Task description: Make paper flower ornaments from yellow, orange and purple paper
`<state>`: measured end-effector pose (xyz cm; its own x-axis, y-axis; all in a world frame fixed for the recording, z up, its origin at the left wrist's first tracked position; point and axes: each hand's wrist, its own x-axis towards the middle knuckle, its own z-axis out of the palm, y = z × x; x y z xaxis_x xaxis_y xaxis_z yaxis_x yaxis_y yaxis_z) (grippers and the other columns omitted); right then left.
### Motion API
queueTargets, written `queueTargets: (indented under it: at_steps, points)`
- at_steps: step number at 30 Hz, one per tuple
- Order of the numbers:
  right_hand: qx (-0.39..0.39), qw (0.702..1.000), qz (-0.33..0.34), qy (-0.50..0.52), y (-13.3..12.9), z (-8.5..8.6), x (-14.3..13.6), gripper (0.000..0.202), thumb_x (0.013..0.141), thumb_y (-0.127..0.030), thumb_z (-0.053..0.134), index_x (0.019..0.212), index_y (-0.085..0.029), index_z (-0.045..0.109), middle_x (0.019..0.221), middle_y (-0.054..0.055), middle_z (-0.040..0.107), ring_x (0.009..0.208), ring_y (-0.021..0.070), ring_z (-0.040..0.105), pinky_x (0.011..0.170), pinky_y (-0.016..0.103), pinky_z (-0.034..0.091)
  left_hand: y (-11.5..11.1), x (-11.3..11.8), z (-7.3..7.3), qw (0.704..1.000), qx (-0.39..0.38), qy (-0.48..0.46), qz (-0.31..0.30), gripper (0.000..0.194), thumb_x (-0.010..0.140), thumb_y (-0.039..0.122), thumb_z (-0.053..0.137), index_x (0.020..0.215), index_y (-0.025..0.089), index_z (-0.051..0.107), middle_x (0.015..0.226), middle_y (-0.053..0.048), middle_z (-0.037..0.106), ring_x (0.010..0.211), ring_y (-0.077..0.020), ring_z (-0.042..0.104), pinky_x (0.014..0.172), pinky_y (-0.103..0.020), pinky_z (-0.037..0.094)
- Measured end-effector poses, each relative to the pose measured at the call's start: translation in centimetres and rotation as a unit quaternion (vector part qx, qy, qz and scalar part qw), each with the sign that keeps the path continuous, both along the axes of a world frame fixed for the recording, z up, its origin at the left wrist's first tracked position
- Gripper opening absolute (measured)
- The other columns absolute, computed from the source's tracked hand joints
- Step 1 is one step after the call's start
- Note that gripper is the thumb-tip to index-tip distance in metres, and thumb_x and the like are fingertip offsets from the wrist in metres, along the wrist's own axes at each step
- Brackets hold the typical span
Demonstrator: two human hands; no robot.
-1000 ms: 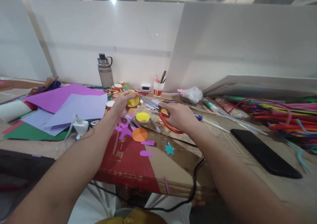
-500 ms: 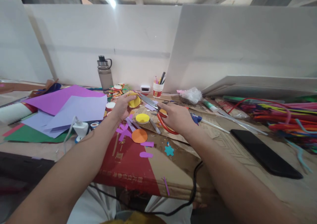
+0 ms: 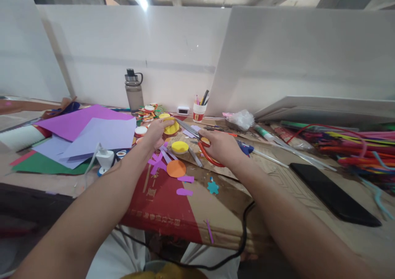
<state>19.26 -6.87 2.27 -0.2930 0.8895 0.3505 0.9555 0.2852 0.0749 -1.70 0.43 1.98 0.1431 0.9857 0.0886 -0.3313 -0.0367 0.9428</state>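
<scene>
A folded yellow piece (image 3: 172, 126) is gripped between the thumb and fingers of the left hand (image 3: 156, 133), and is held above the tabletop (image 3: 63, 181), toward the far edge. The red handles of the scissors (image 3: 193, 131) are gripped by the right hand (image 3: 224, 146), with the blades pointed at the yellow piece; whether paper is caught between them cannot be told.

Below the hands, a yellow disc (image 3: 180, 147) is set near an orange disc (image 3: 176, 168). Purple strips (image 3: 158, 163) are heaped at the orange disc's left, and a teal star (image 3: 212, 187) is seen to its right, closer to the near edge. A purple sliver (image 3: 210, 231) is left at the near edge itself.

Along the far edge are stood a bottle (image 3: 133, 96), a small clock (image 3: 183, 110) and a cup (image 3: 199, 112) filled with pens. Sheets of paper (image 3: 101, 137) are spread toward the left edge. Toward the right edge, a black phone (image 3: 335, 194) is laid flat, with pipe cleaners (image 3: 364, 147) piled beyond it.
</scene>
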Motion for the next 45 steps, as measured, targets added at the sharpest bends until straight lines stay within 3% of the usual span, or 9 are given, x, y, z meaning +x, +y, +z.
queueTargets:
  at_steps: [10, 19, 31, 36, 45]
  points:
    - [0.005, 1.000, 0.010, -0.003, 0.2, -0.5, 0.0, 0.039, 0.089, -0.033, 0.047, 0.126, -0.027, 0.058, 0.106, 0.009, 0.072, 0.094, 0.0244, 0.066, 0.067, 0.029, 0.042, -0.1, -0.1, -0.1, 1.000, -0.018, -0.017, 0.017, 0.013, 0.067, 0.018, 0.064, 0.079, 0.012, 0.064, 0.071, -0.003, 0.066, 0.062, -0.0153, 0.064, 0.051, -0.025, 0.049]
    - [0.000, 1.000, 0.008, -0.030, 0.4, -0.4, 0.0, 0.036, 0.089, -0.031, 0.045, 0.122, -0.026, 0.060, 0.099, 0.009, 0.073, 0.088, 0.0245, 0.067, 0.063, 0.029, 0.040, 1.1, -0.4, -1.1, 1.000, 0.008, 0.014, 0.023, 0.021, 0.065, 0.021, 0.065, 0.084, 0.013, 0.065, 0.074, -0.004, 0.068, 0.064, -0.0174, 0.065, 0.051, -0.028, 0.052]
    - [-0.032, 0.998, 0.030, 0.041, 0.7, -0.7, 0.5, 0.043, 0.087, -0.029, 0.052, 0.129, -0.026, 0.057, 0.107, 0.009, 0.072, 0.095, 0.0233, 0.065, 0.073, 0.027, 0.044, 0.8, -0.5, -0.7, 0.999, 0.003, 0.037, 0.030, 0.017, 0.064, 0.024, 0.066, 0.077, 0.014, 0.064, 0.072, -0.004, 0.066, 0.061, -0.0169, 0.064, 0.047, -0.026, 0.050]
    - [-0.011, 0.997, 0.052, 0.050, 1.1, -1.1, 0.8, 0.042, 0.087, -0.029, 0.052, 0.128, -0.022, 0.056, 0.109, 0.011, 0.070, 0.096, 0.0234, 0.065, 0.079, 0.029, 0.045, 0.7, -0.4, -0.7, 0.998, -0.002, 0.045, 0.041, 0.015, 0.062, 0.021, 0.064, 0.076, 0.015, 0.064, 0.068, -0.003, 0.066, 0.058, -0.0177, 0.064, 0.046, -0.027, 0.049]
    - [0.004, 1.000, 0.003, -0.014, 0.5, -0.6, 0.2, 0.036, 0.090, -0.034, 0.046, 0.123, -0.028, 0.058, 0.102, 0.008, 0.072, 0.091, 0.0239, 0.066, 0.066, 0.029, 0.042, 0.6, -0.2, -0.7, 0.998, 0.003, 0.057, 0.027, 0.013, 0.061, 0.020, 0.064, 0.073, 0.014, 0.063, 0.068, -0.005, 0.065, 0.059, -0.0176, 0.063, 0.045, -0.025, 0.047]
